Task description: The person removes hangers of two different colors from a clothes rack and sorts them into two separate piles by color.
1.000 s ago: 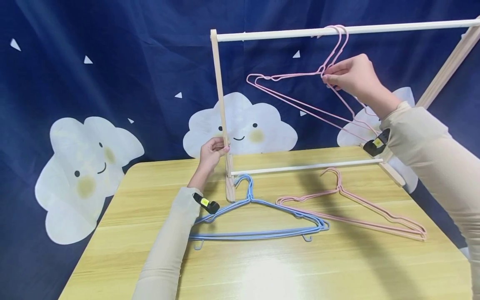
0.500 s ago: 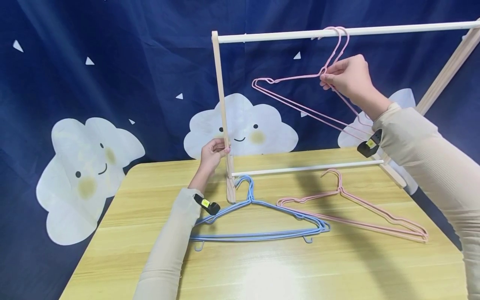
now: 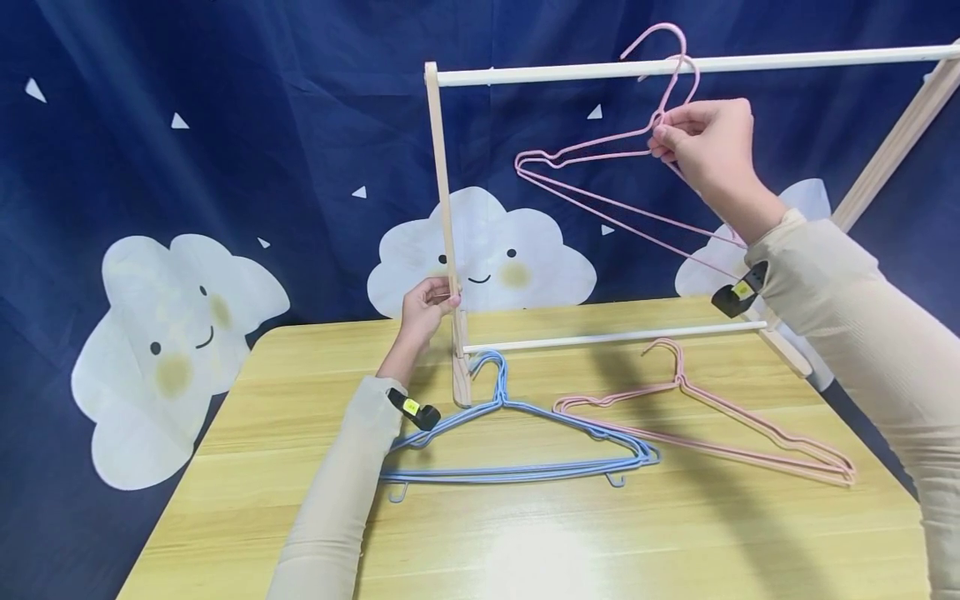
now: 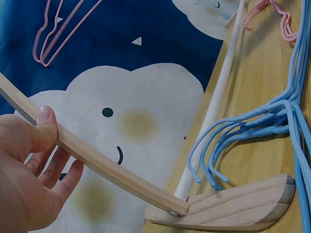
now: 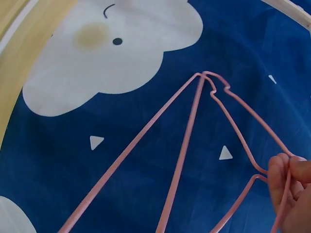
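Note:
In the head view my right hand (image 3: pixel 712 148) pinches a pink hanger (image 3: pixel 600 142) at its neck. That hanger's hook stands above the white top rail (image 3: pixel 555 75) of a clothes rack. Just behind it, a second pink hanger (image 3: pixel 615 156) has its hook over the rail. The right wrist view has finger and thumb together on the hanger wire (image 5: pixel 257 114). Low on the rack's left side, my left hand (image 3: pixel 423 312) grips the wooden upright (image 3: pixel 441 179). Thumb and fingers lie on opposite sides of this upright (image 4: pixel 112 162) in the left wrist view.
Several blue hangers (image 3: pixel 517 477) lie stacked on the wooden table (image 3: pixel 540 533), hooks close to the rack's left foot (image 3: pixel 461 379). Pink hangers (image 3: pixel 678 382) lie to their right. A white lower bar (image 3: pixel 600 339) spans the rack. Behind hangs a dark blue curtain (image 3: pixel 300 125) with cloud prints.
The pinched pink hanger has risen, its hook moving from on the rail to above it, while the other hanger's hook stays over the rail. My left hand holds its place on the upright.

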A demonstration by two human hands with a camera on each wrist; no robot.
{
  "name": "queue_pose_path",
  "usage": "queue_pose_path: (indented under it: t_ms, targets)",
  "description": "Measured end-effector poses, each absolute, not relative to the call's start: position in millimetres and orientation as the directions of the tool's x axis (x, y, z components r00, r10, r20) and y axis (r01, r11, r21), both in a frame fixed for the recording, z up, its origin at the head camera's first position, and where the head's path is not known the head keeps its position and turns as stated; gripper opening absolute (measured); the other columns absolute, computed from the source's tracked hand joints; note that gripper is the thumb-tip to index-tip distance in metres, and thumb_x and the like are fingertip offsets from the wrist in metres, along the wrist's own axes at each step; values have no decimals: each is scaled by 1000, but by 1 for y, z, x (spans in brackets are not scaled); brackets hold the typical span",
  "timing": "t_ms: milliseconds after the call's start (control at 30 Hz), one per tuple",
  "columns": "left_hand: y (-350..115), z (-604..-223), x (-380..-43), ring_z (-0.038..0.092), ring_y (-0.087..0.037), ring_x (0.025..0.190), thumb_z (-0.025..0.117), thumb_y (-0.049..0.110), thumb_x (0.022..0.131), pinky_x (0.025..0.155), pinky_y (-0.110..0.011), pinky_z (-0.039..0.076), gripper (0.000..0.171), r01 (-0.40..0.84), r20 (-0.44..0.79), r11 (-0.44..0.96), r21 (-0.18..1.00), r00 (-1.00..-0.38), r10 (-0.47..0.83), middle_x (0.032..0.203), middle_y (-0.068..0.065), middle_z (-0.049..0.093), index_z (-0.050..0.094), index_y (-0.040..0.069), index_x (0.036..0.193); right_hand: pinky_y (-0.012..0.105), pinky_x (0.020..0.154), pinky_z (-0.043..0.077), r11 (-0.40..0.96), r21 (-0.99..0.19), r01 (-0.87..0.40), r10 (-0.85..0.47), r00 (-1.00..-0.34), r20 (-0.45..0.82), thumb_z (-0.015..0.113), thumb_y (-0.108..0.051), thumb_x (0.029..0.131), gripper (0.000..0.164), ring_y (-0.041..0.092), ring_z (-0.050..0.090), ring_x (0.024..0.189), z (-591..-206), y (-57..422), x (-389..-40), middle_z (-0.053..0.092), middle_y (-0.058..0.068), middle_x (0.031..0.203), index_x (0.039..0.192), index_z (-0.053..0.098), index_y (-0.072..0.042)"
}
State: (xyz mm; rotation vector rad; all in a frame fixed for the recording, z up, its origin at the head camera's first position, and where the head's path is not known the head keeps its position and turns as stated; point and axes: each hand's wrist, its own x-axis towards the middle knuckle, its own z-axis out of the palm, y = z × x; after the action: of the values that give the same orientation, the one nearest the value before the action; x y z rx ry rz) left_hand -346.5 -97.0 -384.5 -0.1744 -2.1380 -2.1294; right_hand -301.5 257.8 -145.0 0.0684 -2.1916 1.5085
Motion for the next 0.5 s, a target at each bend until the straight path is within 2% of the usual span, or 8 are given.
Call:
queue_pose_path:
  t_ms: [67,267,367,500]
  targets:
    - [-97,-385,-347,66,-17,105,72,0,92,97,-28,55,30,163,163,2,987,-987,-3,117,-13,74,66,1,120,10,67,57,329,-876,-352,216,-875,433,71,-6,94,16,5,70,65,-147,258,-299,71,-10,68,82,75,-16]
    - [-97,-385,-346,66,-15,102,72,-1,91,95,-27,55,29,160,160,-9,987,-987,-4,113,-10,74,66,1,120,14,67,59,167,-885,-435,200,-864,462,72,2,90,11,9,71,65,-159,260,-285,74,-3,71,85,78,-6]
    - [-98,-385,-346,66,-14,101,72,-2,91,94,-26,55,29,162,162,-8,987,-987,-5,111,-8,75,66,0,120,15,65,60,197,-871,-451,170,-859,483,71,2,91,14,8,71,63,-172,260,-277,74,-4,69,84,78,-7]
    - [-99,-386,-346,66,-13,100,72,-2,91,93,-26,55,29,167,167,-10,986,-986,-7,106,-3,75,66,0,119,14,64,59,305,-826,-474,109,-844,525,70,1,93,20,3,70,62,-196,261,-266,73,-10,67,81,77,-13]
